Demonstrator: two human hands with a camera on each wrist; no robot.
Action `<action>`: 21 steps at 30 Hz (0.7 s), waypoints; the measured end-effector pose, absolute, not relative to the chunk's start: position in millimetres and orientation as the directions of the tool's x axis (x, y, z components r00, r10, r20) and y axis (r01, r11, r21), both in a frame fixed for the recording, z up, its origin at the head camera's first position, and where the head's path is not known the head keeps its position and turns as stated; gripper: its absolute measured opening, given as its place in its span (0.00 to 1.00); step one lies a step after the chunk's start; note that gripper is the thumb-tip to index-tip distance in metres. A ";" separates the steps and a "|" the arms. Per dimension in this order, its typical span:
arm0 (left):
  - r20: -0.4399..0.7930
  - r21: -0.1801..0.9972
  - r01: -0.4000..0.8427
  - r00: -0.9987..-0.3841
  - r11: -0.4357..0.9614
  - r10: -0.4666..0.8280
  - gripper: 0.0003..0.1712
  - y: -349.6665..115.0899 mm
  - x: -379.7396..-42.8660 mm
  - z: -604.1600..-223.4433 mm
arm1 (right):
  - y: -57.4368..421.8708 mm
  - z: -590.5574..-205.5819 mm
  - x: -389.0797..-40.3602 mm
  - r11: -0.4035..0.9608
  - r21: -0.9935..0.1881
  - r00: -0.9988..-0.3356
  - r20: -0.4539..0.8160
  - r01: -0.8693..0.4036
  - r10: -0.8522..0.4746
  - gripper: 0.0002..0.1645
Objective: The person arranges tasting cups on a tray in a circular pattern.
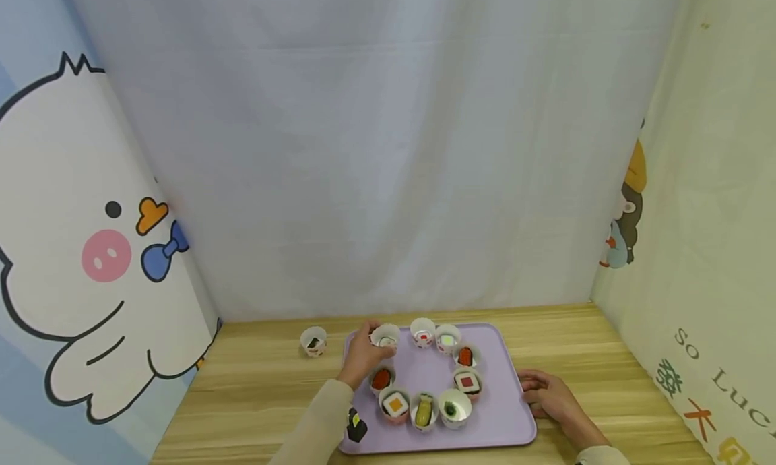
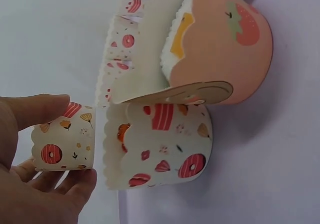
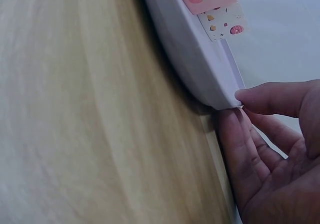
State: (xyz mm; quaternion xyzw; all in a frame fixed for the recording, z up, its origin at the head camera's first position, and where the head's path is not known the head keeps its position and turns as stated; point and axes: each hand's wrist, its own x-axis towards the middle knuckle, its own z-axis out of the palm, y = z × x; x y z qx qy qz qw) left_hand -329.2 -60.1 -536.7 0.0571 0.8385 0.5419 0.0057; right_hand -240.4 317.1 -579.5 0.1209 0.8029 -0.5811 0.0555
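Observation:
My left hand (image 1: 362, 354) grips a small white paper baking cup (image 1: 385, 337) between thumb and fingers, at the back left of the lilac tray (image 1: 503, 411). Donut and cake prints cover this cup (image 2: 65, 141) in the left wrist view. Right beside it stands another printed cup with an orange-red filling (image 1: 381, 379). At the tray's right edge, my right hand (image 1: 548, 397) pinches the rim (image 3: 227, 101), thumb on top and fingers below. Several more filled cups form a ring on the tray, among them a peach-coloured one with a white and yellow piece (image 1: 395, 406).
One more paper cup (image 1: 313, 342) with a dark green filling stands on the wooden table (image 1: 261, 384), left of the tray. A small black object (image 1: 356, 426) shows beside my left sleeve. Behind the table hangs a pale curtain (image 1: 394, 182), with printed cloths on both sides.

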 end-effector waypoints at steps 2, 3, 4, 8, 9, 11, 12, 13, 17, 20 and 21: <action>0.032 0.913 0.075 -0.993 0.401 0.113 0.34 -58.2 -328.5 -539.3 | 316.6 -579.4 -240.1 0.286 -0.923 -0.964 -0.230 0.259 0.134 0.34; 0.026 0.913 0.071 -0.993 0.403 0.117 0.34 -57.4 -328.1 -540.6 | 316.7 -579.8 -240.1 0.281 -0.925 -0.965 -0.228 0.257 0.130 0.35; 0.021 0.912 0.067 -0.993 0.405 0.115 0.34 -56.6 -327.8 -541.8 | 316.8 -580.0 -239.9 0.281 -0.926 -0.966 -0.226 0.252 0.124 0.35; 0.011 0.901 0.058 -0.994 0.431 0.110 0.33 -53.6 -327.2 -546.6 | 317.8 -581.2 -240.0 0.268 -0.930 -0.967 -0.227 0.250 0.116 0.36; 0.010 0.895 0.057 -0.994 0.442 0.107 0.34 -52.9 -327.1 -547.8 | 318.1 -581.7 -240.1 0.267 -0.930 -0.967 -0.227 0.251 0.118 0.36; 0.005 0.887 0.052 -0.995 0.460 0.104 0.35 -51.5 -326.7 -549.2 | 318.7 -582.3 -240.2 0.264 -0.932 -0.967 -0.224 0.248 0.117 0.36; 0.003 0.881 0.050 -0.995 0.471 0.101 0.35 -51.1 -326.5 -550.0 | 318.8 -582.5 -240.2 0.263 -0.933 -0.968 -0.222 0.245 0.117 0.36; -0.003 0.878 0.045 -0.995 0.477 0.098 0.36 -50.6 -325.9 -550.3 | 318.6 -582.6 -240.1 0.260 -0.934 -0.968 -0.222 0.247 0.121 0.36; -0.011 0.860 0.036 -0.996 0.509 0.090 0.38 -49.1 -324.3 -551.6 | 318.5 -583.0 -240.7 0.265 -0.934 -0.969 -0.216 0.242 0.123 0.36; -0.015 0.848 0.033 -0.996 0.529 0.086 0.38 -47.9 -324.2 -552.7 | 318.5 -583.2 -241.1 0.269 -0.930 -0.966 -0.224 0.251 0.129 0.36; -0.018 0.844 0.030 -0.996 0.535 0.085 0.39 -47.3 -324.5 -553.2 | 318.7 -583.3 -241.2 0.272 -0.929 -0.966 -0.224 0.252 0.130 0.36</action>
